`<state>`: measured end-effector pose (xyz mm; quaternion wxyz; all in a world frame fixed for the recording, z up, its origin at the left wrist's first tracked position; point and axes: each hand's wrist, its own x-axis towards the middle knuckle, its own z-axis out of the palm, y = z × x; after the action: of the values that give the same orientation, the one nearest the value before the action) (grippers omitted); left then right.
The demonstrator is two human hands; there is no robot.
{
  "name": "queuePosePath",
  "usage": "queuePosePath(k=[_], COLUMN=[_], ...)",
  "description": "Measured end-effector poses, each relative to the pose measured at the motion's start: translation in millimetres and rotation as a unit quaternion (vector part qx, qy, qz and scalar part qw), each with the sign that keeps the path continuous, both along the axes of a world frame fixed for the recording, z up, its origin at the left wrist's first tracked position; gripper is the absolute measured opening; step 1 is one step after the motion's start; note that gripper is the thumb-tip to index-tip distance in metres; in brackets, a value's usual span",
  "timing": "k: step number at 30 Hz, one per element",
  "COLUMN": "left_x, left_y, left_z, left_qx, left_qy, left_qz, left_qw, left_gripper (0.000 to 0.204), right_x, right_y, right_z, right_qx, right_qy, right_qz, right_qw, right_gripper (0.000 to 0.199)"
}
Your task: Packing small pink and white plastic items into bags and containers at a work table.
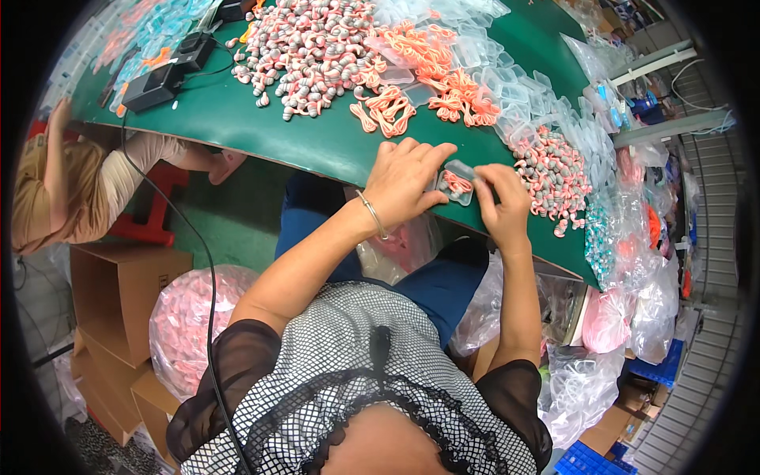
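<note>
At the table's near edge, a small clear plastic case (465, 169) stands opened between my hands. A bundle of orange cord (456, 183) lies inside it, with something greyish beside it too small to make out. My left hand (404, 178) grips the case's left side between thumb and fingers. From the right, my right hand (504, 202) pinches the case's other edge with thumb and fingertips. Just beyond my left hand lie looped bundles of orange cord (388, 111). To the right of my right hand spreads a pile of small pink-and-grey striped pieces (552, 174).
The green table (317, 146) also bears a larger heap of striped pieces (305, 55) and many clear cases (526, 99). Black boxes (154, 85) with a cable (194, 237) sit at left. A co-worker (75, 182) sits at far left, near cardboard boxes (115, 293) and a filled bag (194, 324).
</note>
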<state>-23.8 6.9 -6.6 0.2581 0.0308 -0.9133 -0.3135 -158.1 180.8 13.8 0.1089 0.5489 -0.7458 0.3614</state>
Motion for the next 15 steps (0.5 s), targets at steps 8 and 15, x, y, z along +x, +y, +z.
queuePosePath(k=[8, 15], left_x=[-4.2, -7.5], left_y=[2.4, -2.3], left_z=[-4.5, -5.5], left_qx=[-0.079, -0.102], left_qy=[0.03, 0.052], left_qz=[-0.004, -0.024], left_qw=[0.996, 0.993], left_gripper=[0.039, 0.03], right_x=[21.1, 18.9], right_y=[4.8, 2.4], right_z=[-2.8, -10.2], right_qx=[0.049, 0.025], right_qy=[0.028, -0.008], right_qz=[0.0, 0.011], right_qw=[0.998, 1.0], right_gripper=[0.033, 0.03])
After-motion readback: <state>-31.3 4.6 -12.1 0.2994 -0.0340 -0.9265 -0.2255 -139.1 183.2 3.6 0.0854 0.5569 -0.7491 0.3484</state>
